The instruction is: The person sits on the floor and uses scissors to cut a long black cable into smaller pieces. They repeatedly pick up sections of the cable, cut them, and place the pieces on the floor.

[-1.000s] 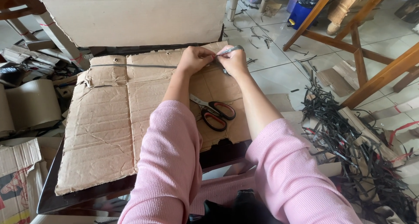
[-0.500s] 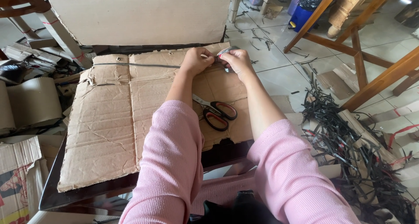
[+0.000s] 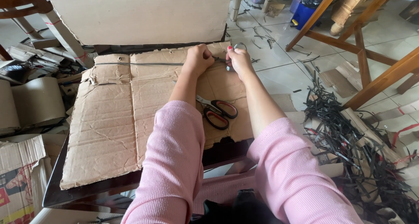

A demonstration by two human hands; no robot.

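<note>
A flattened brown cardboard sheet (image 3: 113, 115) lies on a dark table (image 3: 54, 193). A thin grey strip (image 3: 139, 63) runs across its far edge. My left hand (image 3: 198, 59) is closed in a fist on that strip near the cardboard's far right corner. My right hand (image 3: 238, 60) pinches the strip's end just beside it, where a small metal piece shows at the fingertips. Scissors (image 3: 217, 111) with red-and-black handles rest on the cardboard between my forearms, which are in pink sleeves.
A large cardboard panel (image 3: 139, 14) stands behind the table. Cardboard rolls and boxes (image 3: 26, 106) are piled at left. A heap of black strips (image 3: 358, 141) covers the tiled floor at right, beside wooden furniture legs (image 3: 375, 80) and a blue bin (image 3: 305, 12).
Both hands have stayed at the cardboard's far right corner, with the right hand shifting slightly on the strip's end. The scissors have not moved.
</note>
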